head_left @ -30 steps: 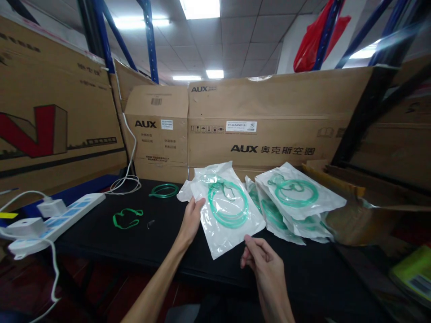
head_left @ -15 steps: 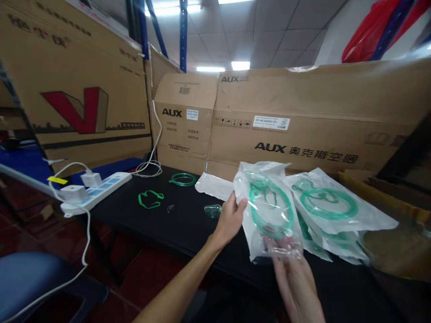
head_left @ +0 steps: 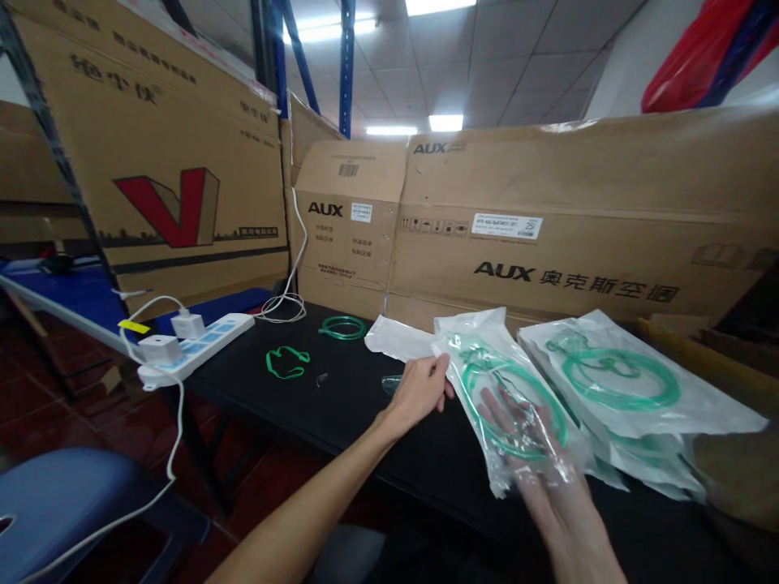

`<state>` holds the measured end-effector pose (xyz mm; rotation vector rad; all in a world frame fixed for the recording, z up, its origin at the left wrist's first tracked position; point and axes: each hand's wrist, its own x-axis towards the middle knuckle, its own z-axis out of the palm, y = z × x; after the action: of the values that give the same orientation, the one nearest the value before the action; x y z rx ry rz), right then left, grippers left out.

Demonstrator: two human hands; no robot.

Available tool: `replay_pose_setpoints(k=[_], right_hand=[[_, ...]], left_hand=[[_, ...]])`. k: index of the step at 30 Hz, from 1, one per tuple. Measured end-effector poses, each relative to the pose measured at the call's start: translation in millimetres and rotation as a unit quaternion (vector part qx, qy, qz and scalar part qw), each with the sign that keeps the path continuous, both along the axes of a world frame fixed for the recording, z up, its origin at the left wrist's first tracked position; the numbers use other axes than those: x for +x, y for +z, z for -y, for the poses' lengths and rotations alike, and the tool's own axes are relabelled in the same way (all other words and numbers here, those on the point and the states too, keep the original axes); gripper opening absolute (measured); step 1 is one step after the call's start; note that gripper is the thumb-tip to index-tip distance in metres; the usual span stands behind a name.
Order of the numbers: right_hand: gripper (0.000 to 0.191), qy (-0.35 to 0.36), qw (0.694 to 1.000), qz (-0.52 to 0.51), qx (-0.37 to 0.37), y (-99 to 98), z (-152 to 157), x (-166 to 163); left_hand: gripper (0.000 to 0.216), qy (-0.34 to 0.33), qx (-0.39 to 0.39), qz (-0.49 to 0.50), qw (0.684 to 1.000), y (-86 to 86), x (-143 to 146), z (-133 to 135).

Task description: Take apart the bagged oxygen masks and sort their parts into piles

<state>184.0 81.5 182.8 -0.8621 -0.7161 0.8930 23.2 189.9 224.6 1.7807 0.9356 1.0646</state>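
A row of big brown cardboard cartons (head_left: pixel 584 219) printed with black lettering stands along the far edge of the black table (head_left: pixel 341 410). On the table's right part lies a pile of clear plastic bags with coiled green tubing (head_left: pixel 621 381) inside. Just to its left, a single clear plastic pouch holding a coil of green tubing (head_left: pixel 505 389) is held above the tabletop, slanting down toward the viewer. The left hand (head_left: pixel 417 389) pinches the pouch's upper left edge between thumb and fingers. The right hand (head_left: pixel 548 478) lies flat and spread beneath the pouch's lower half, its fingers (head_left: pixel 505 414) showing blurred through the film and supporting it from below rather than closing round it. At the table's left end sits a white power strip (head_left: pixel 195 353) with white plugs in it. Between the strip and the left hand lie a loose green strap (head_left: pixel 286 362) and, farther back, a small bare coil of green tubing (head_left: pixel 342 327).
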Motion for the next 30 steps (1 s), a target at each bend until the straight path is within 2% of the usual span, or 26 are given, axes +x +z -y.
replay_pose_setpoints(k=[4, 7, 9, 11, 14, 17, 20, 24, 27, 30], right_hand=[[0.036, -0.018, 0.994, -0.108, 0.006, 8.1, 8, 1], [0.040, -0.032, 0.991, -0.129, 0.010, 8.0, 26, 13], [0.043, -0.059, 0.989, -0.136, -0.007, 3.4, 40, 22], [0.045, -0.077, 0.987, -0.140, -0.031, -4.2, 49, 29], [0.042, -0.068, 0.986, -0.149, -0.041, -17.4, 54, 34], [0.035, -0.057, 0.987, -0.147, -0.024, -25.9, 54, 34], [0.033, -0.050, 0.988, -0.147, -0.025, -27.6, 54, 33], [0.032, -0.031, 0.982, -0.183, -0.025, -29.9, 55, 36], [0.038, -0.019, 0.979, -0.204, -0.015, -35.4, 54, 41], [0.036, -0.001, 0.975, -0.222, -0.029, -39.3, 54, 46]], left_hand=[[0.061, 0.123, 0.002, 0.007, 0.992, 12.5, -17, -29], [0.042, 0.178, -0.022, -0.008, 0.984, 15.4, -36, -62], [0.032, 0.193, -0.045, -0.031, 0.980, 11.4, -49, -81], [0.031, 0.197, -0.062, -0.061, 0.977, 4.0, -60, -93], [0.032, 0.194, -0.059, -0.121, 0.972, -5.9, -76, -95], [0.034, 0.198, -0.009, -0.188, 0.962, -4.9, -85, -89], [0.039, 0.169, 0.075, -0.249, 0.951, 6.5, -75, -89], [0.042, 0.042, 0.154, -0.352, 0.922, 17.1, -34, -108], [0.045, -0.017, 0.146, -0.446, 0.883, 12.2, -6, -130], [0.045, -0.015, 0.117, -0.521, 0.845, -0.3, 12, -149]])
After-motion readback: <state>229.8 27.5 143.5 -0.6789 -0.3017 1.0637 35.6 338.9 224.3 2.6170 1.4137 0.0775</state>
